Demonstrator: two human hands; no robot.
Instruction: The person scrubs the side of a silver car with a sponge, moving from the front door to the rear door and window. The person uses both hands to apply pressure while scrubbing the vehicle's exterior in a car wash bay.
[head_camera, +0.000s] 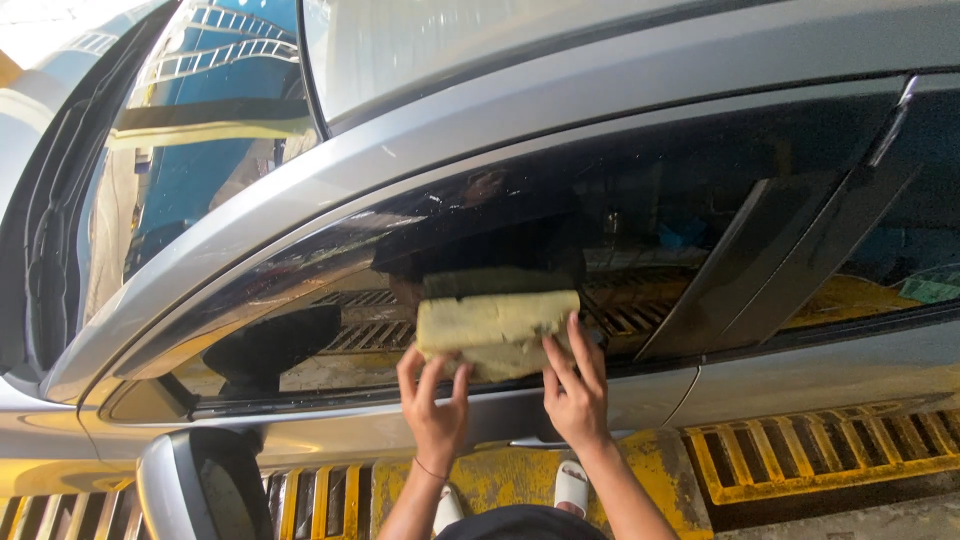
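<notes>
Nearest the camera, a dark cap brim (520, 523) shows at the bottom edge, with two white shoes (571, 485) on a yellow-painted kerb (650, 470) below it. Left hand (433, 412) and right hand (573, 385) are both raised against a silver car door (800, 375). Both hands are open, fingers spread and flat, not clenched: they press a yellowish folded cloth (495, 330) against the dark side window (640, 230). Left fingers (430, 375) touch the cloth's lower left edge; right fingers (575, 335) touch its lower right corner. A thin band sits on the left wrist. The hands are apart, with the cloth's hanging lower fold between them.

Cloth position: low on the front door glass, just above the window sill trim, roughly midway along the pane. Its reflection appears as a darker strip directly above it in the glass.

Surroundings: wing mirror (205, 485) at lower left, near the left forearm but not touching. Windscreen (190, 140) at upper left with a wiper (55, 170) lying along its edge. Dark door pillar (790, 240) to the right of the cloth, well apart from both hands. Yellow floor grating (830, 445) lies beneath the car's side
</notes>
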